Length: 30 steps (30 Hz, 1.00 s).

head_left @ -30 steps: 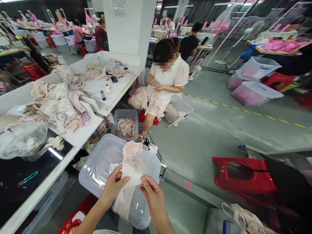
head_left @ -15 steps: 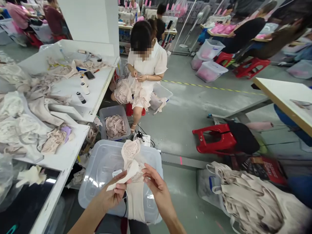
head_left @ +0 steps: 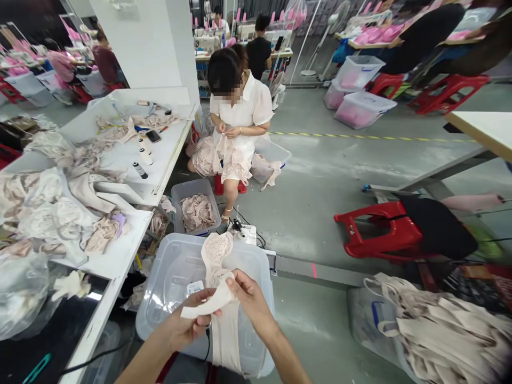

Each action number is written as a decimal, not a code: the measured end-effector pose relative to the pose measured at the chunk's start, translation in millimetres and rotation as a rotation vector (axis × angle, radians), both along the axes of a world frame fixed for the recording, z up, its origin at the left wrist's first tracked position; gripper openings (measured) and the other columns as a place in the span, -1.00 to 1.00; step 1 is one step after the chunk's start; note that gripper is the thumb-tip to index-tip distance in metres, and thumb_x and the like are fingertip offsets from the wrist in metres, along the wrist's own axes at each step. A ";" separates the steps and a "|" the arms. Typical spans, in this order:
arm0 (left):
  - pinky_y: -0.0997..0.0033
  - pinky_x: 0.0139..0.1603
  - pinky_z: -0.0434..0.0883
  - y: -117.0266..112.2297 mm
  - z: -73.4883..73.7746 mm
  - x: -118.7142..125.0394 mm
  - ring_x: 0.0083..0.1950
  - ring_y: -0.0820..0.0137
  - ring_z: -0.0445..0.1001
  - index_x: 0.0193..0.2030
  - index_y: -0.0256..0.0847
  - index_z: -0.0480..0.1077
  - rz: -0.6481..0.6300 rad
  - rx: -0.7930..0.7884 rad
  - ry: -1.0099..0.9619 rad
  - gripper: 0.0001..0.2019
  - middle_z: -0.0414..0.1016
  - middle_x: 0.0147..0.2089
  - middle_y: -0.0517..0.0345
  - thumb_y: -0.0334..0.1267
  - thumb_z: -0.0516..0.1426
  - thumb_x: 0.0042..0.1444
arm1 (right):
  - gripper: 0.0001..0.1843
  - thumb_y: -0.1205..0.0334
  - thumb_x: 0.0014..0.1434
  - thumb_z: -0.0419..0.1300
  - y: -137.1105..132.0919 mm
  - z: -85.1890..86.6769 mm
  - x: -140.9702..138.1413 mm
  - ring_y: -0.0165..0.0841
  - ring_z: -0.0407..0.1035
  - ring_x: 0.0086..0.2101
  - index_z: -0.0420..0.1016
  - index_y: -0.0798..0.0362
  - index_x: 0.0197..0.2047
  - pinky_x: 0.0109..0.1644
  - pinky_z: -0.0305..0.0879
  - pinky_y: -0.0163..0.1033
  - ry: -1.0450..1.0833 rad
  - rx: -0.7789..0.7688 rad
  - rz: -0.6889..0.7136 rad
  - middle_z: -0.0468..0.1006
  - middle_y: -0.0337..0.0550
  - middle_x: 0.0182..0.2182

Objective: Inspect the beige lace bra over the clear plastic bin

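Note:
A pale beige bra (head_left: 217, 249) lies partly over the lid of a clear plastic bin (head_left: 168, 277) in front of me. One lace cup rests at the far side, and a wide band hangs down the near side. My left hand (head_left: 192, 320) pinches the pale end strip of the bra between thumb and fingers. My right hand (head_left: 250, 298) is closed on the same piece near the second cup, thumb on top. That cup is partly hidden by the strip and my fingers. A small white label (head_left: 195, 288) sits on the lid beside my left hand.
At left, a white table (head_left: 120, 261) carries heaped bras, thread spools (head_left: 140, 170) and a phone (head_left: 153, 136). Ahead, a seated person (head_left: 240, 112) handles beige garments beside a grey bin (head_left: 192, 186). A red stool (head_left: 380, 229) and a heaped bin of beige pieces (head_left: 440, 325) are at right.
My right hand, with fingers apart before, has moved slightly left and closed on the bra's edge. My left hand keeps its hold. The view has turned slightly left.

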State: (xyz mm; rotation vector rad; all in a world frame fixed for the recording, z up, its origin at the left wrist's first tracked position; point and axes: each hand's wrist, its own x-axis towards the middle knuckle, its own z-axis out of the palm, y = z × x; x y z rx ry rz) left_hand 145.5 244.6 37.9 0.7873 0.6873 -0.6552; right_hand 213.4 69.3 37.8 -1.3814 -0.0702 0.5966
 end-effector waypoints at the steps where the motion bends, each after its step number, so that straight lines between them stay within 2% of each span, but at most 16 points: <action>1: 0.66 -0.60 0.11 -3.4 2.0 0.7 -0.56 0.59 0.31 -0.09 -0.25 0.50 -0.010 0.065 -0.042 -0.62 0.49 -0.37 0.14 -0.35 0.42 -0.09 | -0.45 -0.33 0.13 0.20 -2.7 0.7 0.2 -0.43 0.13 -0.47 0.33 0.03 -0.41 -0.36 0.11 -0.31 0.010 0.016 0.005 0.26 -0.33 -0.51; 3: 0.54 -0.39 0.32 -8.3 6.6 2.2 -0.35 0.42 0.47 -0.13 -0.27 0.53 0.000 0.204 -0.132 -0.58 0.53 -0.29 0.08 -0.16 0.46 -0.12 | -0.48 -0.31 0.17 0.17 -7.9 2.7 0.6 -0.44 0.10 -0.47 0.34 0.04 -0.37 -0.37 0.07 -0.31 0.024 0.043 0.028 0.24 -0.32 -0.50; 5: 0.45 -0.13 0.37 -11.4 11.4 3.0 -0.12 0.31 0.48 -0.19 -0.28 0.54 0.037 0.336 -0.200 -0.54 0.54 -0.22 0.04 0.07 0.40 -0.05 | -0.50 -0.28 0.20 0.16 -11.0 4.2 1.5 -0.43 0.09 -0.45 0.34 0.04 -0.36 -0.36 0.07 -0.30 0.023 0.062 0.057 0.23 -0.32 -0.49; 6: 0.42 -0.08 0.35 -13.1 13.6 3.1 -0.08 0.28 0.46 -0.22 -0.28 0.54 0.052 0.391 -0.220 -0.51 0.54 -0.21 0.02 0.16 0.35 -0.02 | -0.50 -0.27 0.20 0.16 -11.6 4.7 2.0 -0.43 0.08 -0.45 0.34 0.04 -0.37 -0.35 0.06 -0.30 0.018 0.068 0.073 0.21 -0.32 -0.49; 7: 0.40 -0.08 0.34 -15.3 15.8 3.2 -0.09 0.28 0.45 -0.24 -0.28 0.54 0.062 0.435 -0.235 -0.48 0.53 -0.24 0.03 0.23 0.31 -0.01 | -0.51 -0.26 0.20 0.16 -11.5 5.0 2.5 -0.42 0.07 -0.44 0.33 0.04 -0.38 -0.35 0.05 -0.29 0.010 0.073 0.089 0.20 -0.32 -0.49; 9: 0.41 -0.20 0.32 -21.9 19.7 3.6 -0.24 0.34 0.40 -0.31 -0.27 0.50 0.072 0.493 -0.266 -0.44 0.47 -0.36 0.10 0.30 0.27 -0.01 | -0.51 -0.26 0.20 0.17 -9.9 5.8 3.2 -0.42 0.07 -0.44 0.33 0.04 -0.40 -0.35 0.04 -0.28 -0.014 0.078 0.125 0.19 -0.32 -0.49; 12: 0.48 -0.41 0.19 -35.9 24.9 6.4 -0.47 0.49 0.19 -0.43 -0.24 0.37 0.089 0.536 -0.328 -0.42 0.26 -0.52 0.28 0.33 0.25 -0.02 | -0.50 -0.26 0.19 0.18 -6.6 8.3 2.9 -0.40 0.11 -0.42 0.34 0.04 -0.43 -0.32 0.06 -0.27 -0.055 0.075 0.166 0.21 -0.30 -0.49; 14: 0.51 -0.47 0.12 -44.0 28.1 9.0 -0.51 0.54 0.10 -0.44 -0.23 0.32 0.113 0.555 -0.365 -0.43 0.20 -0.54 0.33 0.32 0.25 0.00 | -0.50 -0.27 0.19 0.16 -4.9 10.3 1.9 -0.39 0.12 -0.41 0.38 0.04 -0.38 -0.31 0.07 -0.27 -0.074 0.063 0.171 0.25 -0.29 -0.47; 17: 0.53 -0.48 0.13 -47.9 32.2 11.8 -0.50 0.54 0.11 -0.41 -0.21 0.29 0.152 0.590 -0.408 -0.46 0.23 -0.50 0.32 0.30 0.23 0.05 | -0.48 -0.31 0.20 0.13 -2.3 11.8 -0.1 -0.39 0.13 -0.43 0.40 0.03 -0.24 -0.35 0.06 -0.28 -0.078 0.038 0.169 0.28 -0.30 -0.46; 19: 0.54 -0.49 0.13 -44.5 34.2 12.5 -0.49 0.53 0.11 -0.41 -0.20 0.27 0.167 0.620 -0.434 -0.46 0.22 -0.50 0.32 0.30 0.20 0.08 | -0.46 -0.33 0.20 0.11 0.9 11.7 -1.6 -0.40 0.10 -0.45 0.38 0.04 -0.23 -0.37 0.05 -0.28 -0.075 0.025 0.167 0.25 -0.32 -0.48; 23: 0.54 -0.49 0.12 -29.6 36.5 12.0 -0.48 0.52 0.08 -0.43 -0.20 0.25 0.149 0.675 -0.482 -0.45 0.17 -0.51 0.33 0.31 0.20 0.07 | -0.42 -0.38 0.16 0.10 12.3 11.7 -5.4 -0.42 0.06 -0.47 0.27 0.02 -0.42 -0.39 0.03 -0.29 -0.087 0.007 0.147 0.18 -0.34 -0.52; 30: 0.52 -0.47 0.10 13.5 37.6 16.3 -0.46 0.50 0.05 -0.42 -0.18 0.22 0.022 0.673 -0.538 -0.46 0.10 -0.49 0.34 0.32 0.12 0.13 | -0.41 -0.39 0.17 0.09 46.6 22.5 -11.3 -0.41 0.03 -0.47 0.13 -0.02 -0.49 -0.41 0.01 -0.27 -0.115 -0.079 0.032 0.10 -0.35 -0.53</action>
